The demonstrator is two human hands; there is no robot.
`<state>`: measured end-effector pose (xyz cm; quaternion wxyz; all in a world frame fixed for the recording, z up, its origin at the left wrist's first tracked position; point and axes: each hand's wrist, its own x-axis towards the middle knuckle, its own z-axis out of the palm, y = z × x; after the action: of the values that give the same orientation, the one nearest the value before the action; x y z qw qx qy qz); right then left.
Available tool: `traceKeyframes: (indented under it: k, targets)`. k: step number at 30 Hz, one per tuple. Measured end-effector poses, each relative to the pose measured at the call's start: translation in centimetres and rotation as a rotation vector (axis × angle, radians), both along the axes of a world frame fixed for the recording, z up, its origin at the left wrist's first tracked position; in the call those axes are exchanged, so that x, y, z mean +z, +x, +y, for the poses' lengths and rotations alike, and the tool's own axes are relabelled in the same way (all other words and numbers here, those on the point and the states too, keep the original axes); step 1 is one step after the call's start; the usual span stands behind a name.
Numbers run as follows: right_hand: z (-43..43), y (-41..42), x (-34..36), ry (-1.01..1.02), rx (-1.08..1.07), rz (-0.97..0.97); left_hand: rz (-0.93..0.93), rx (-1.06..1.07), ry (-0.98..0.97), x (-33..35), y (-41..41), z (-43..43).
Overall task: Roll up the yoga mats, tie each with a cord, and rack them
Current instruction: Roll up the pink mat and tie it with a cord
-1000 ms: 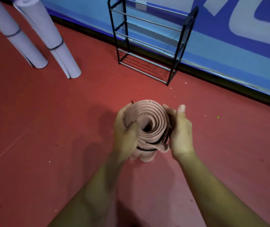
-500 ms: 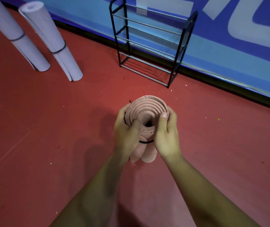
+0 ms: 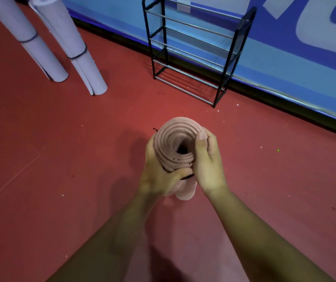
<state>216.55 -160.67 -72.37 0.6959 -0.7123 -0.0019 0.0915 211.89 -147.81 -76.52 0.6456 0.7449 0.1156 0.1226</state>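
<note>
Pink rolled mat stands upright on end over the red floor, clamped between both hands. Left grip wraps its side, thumb across the black cord. Right grip curls round the other side, thumb on the top rim. The rack stands beyond, and two tied lilac mats lean far left.

At the centre of the frame we see the rolled mat upright, end-on to us. The left hand grips its left side and the right hand its right. The cord runs around it between the two hands. Behind it, upper middle, the rack stands on the floor against the wall. Upper left, the first roll and the second roll stand tilted side by side, well apart from the rack.
</note>
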Motion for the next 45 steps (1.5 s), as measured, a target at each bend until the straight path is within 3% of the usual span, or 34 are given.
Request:
traceKeyframes:
  k: [7, 13, 16, 26, 32, 38, 42, 45]
  targets:
    - [-1.8, 1.4, -0.8, 0.005, 0.191, -0.007, -0.074, 0.126, -0.020, -0.9, 1.1, -0.9]
    - [-3.5, 1.6, -2.8, -0.039, 0.325, -0.139, -0.110, 0.042, -0.081, -1.7, 3.1, -0.8]
    - [-3.4, 1.9, -3.9, -0.051, 0.305, -0.154, -0.154, 0.024, -0.016, -2.1, 4.1, -0.7]
    - [-3.2, 4.7, -7.4, -0.105, 0.211, -0.477, -0.332, -0.029, 0.386, -6.2, 6.1, 1.4]
    - [-2.9, 6.2, -12.0, -0.116, 0.179, -0.472, -0.398, -0.065, 0.291, -9.5, 7.4, 2.8]
    - [-2.4, 7.1, -13.7, -0.070, 0.208, -0.621, -0.504, -0.008, 0.173, -13.2, 8.1, 2.0]
    - [-1.8, 7.1, -15.4, -0.041, 0.183, -0.620, -0.634, 0.034, 0.267, -14.0, 8.4, 2.1]
    - [-1.5, 7.1, -16.5, 0.019, 0.134, -0.590, -0.676, 0.051, 0.227, -14.5, 8.5, 1.8]
